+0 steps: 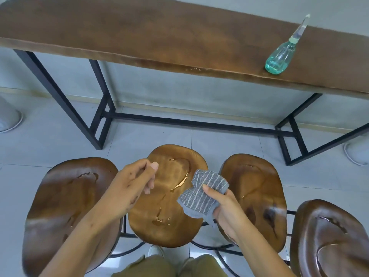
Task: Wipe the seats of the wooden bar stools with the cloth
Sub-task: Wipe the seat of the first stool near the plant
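We see four rounded, glossy brown wooden bar stool seats in a row below us, each bearing streaks or beads of liquid. Our right hand (pixel 223 208) grasps the folded grey cloth with pale stripes (pixel 201 192), thumb on top, holding it above the gap between the second seat from the left (pixel 167 196) and the third seat (pixel 257 194). Our left hand (pixel 133 186) hovers over the second seat's left edge, fingers loosely curled, holding nothing. A translucent green plastic spray bottle (pixel 282 54) stands on the long brown wooden counter (pixel 139 35) beyond the stools.
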`<control>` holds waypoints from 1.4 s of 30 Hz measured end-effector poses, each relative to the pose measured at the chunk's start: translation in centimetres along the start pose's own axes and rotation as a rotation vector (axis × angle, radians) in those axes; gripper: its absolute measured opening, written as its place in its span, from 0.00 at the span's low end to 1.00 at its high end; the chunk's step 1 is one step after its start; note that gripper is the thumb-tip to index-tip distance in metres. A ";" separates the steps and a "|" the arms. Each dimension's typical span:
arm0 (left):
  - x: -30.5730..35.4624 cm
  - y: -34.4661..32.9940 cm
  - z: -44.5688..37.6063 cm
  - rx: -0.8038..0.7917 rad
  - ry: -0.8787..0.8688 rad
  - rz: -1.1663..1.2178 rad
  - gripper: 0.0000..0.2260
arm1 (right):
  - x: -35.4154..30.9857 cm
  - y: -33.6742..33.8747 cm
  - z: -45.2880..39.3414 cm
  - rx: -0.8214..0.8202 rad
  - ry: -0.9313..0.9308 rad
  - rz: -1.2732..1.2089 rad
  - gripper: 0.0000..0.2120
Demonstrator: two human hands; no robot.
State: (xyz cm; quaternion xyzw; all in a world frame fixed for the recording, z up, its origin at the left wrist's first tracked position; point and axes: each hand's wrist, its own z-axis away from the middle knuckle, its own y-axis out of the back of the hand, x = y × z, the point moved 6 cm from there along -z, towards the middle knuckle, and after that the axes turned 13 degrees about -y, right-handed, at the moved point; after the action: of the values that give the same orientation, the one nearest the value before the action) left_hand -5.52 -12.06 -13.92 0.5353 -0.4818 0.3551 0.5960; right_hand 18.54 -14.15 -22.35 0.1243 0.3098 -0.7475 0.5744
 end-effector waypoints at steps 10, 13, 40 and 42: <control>-9.7 -5.6 0.5 -0.003 0.037 -0.079 0.21 | 5.4 4.8 -6.2 -0.150 -0.073 -0.092 0.18; -13.4 -7.3 0.5 -0.004 0.019 -0.096 0.22 | 7.0 6.1 -8.6 -0.206 -0.083 -0.129 0.20; -24.1 -9.5 13.0 0.130 -0.332 -0.079 0.19 | 22.0 4.0 -10.9 -0.284 0.215 -0.070 0.25; -23.8 -9.2 15.2 0.158 -0.341 -0.073 0.19 | 23.6 3.7 -9.6 -0.307 0.227 -0.085 0.22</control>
State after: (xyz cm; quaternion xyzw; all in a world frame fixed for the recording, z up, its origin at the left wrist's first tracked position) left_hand -6.55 -26.37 -39.93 0.6499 -0.5268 0.2742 0.4742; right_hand 13.02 -27.31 -43.79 0.1057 0.4880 -0.6961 0.5159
